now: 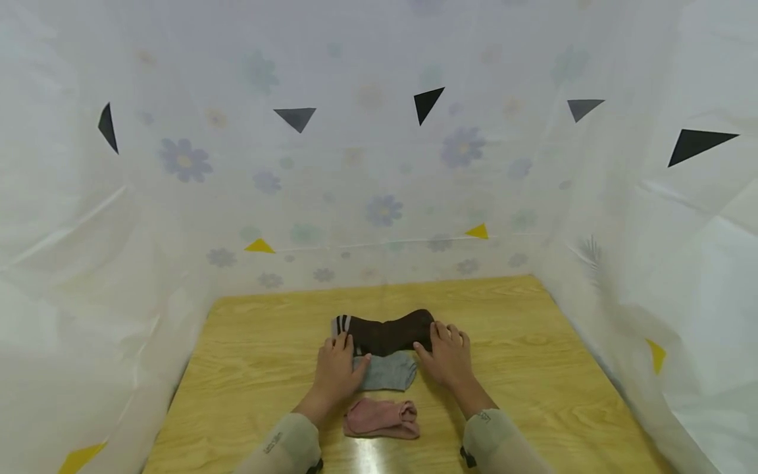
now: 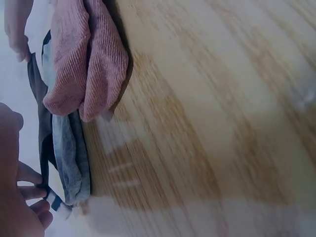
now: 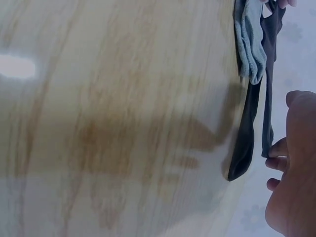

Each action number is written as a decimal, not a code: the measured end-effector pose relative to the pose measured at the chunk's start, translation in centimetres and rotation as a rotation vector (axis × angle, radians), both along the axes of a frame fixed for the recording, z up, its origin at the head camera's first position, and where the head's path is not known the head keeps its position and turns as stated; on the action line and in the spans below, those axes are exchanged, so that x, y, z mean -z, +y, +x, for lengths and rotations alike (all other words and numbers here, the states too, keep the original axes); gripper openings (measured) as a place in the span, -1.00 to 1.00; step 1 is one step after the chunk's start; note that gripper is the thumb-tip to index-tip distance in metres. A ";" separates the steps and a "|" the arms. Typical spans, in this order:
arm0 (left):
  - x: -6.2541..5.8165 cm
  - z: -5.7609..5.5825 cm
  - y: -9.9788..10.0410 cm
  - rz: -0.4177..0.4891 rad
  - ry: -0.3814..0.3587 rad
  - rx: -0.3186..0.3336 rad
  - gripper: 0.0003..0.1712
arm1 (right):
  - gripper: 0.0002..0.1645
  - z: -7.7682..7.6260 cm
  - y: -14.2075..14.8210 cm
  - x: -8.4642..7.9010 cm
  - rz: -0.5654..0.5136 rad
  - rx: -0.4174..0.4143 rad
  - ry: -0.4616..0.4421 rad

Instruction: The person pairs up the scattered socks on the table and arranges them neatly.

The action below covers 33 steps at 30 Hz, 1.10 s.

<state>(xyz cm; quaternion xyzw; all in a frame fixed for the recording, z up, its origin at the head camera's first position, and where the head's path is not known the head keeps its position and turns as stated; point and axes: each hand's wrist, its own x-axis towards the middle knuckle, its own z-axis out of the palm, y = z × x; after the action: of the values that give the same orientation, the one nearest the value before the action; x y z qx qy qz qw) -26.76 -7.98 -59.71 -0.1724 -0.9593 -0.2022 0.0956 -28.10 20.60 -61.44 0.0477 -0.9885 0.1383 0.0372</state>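
A pair of dark brown socks [image 1: 387, 336] with a striped light cuff lies across the table, toe end to the right. My left hand [image 1: 336, 370] pinches the cuff end, and its fingertips show on the cuff in the left wrist view. At the toe end, my right hand [image 1: 448, 357] pinches the upper sock. That upper sock is lifted off a lower dark sock [image 3: 243, 148] in the right wrist view. Folded grey socks [image 1: 387, 372] lie between my hands, against the near edge of the dark pair. Nearer to me rest folded pink socks [image 1: 379, 419], untouched.
The wood-grain table [image 1: 254, 382] is enclosed by white sheeting at the left and right. Behind it hangs a flower-print sheet [image 1: 355, 178] with dark and yellow triangles on it.
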 end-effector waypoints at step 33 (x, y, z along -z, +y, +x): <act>0.4 0.9 -0.2 -0.031 -0.119 -0.007 -0.17 | -0.05 0.6 0.5 1.2 -0.019 -0.028 -0.035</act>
<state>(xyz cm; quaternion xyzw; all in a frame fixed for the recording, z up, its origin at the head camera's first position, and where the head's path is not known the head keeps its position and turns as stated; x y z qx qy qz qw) -25.84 -8.23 -60.07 -0.1580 -0.9669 -0.1969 0.0367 -27.46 21.07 -62.61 0.0587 -0.9869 0.1490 0.0183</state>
